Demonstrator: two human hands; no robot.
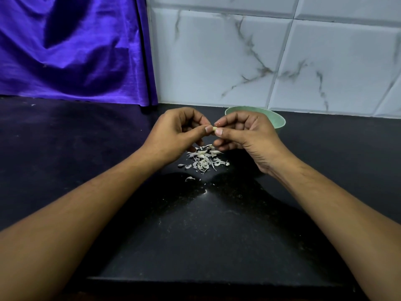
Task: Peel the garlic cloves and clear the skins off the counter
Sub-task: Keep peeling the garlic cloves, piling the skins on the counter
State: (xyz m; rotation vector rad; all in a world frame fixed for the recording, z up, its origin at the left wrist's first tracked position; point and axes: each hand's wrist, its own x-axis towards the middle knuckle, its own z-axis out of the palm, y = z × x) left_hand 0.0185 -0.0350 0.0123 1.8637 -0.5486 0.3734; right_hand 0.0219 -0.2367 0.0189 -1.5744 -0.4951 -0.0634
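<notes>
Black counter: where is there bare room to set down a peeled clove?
Bare: the black stone counter left of the left hand, below the purple satin cloth, and right of the round green bowl. Crowded: the middle, where pale garlic skins lie under it and the right hand.

Saw a glossy purple satin cloth [76,51] hanging in folds at the back left. Noted white glazed wall tiles [217,61] with grey marble veining just right of it. Found a pale green round bowl [277,121] standing below those tiles.
</notes>
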